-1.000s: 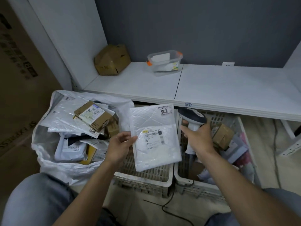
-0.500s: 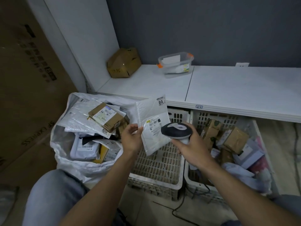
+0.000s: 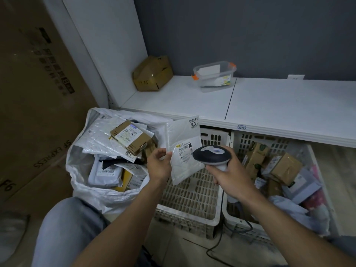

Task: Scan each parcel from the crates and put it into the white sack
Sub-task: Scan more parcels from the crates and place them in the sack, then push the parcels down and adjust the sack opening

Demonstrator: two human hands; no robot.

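Above the left crate (image 3: 185, 214), the white bubble mailer (image 3: 183, 149) looks light, limp and slippery, best pinched at an edge clear of its label, as the left hand (image 3: 159, 165) does, while the right hand (image 3: 230, 182) grips the barcode scanner (image 3: 212, 156) aimed at it, near the white sack (image 3: 86, 189).

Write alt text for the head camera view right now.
The left hand pinches a white mailer by its edge while the right hand holds a scanner at its label. A white sack of parcels sits left; two crates lie below.
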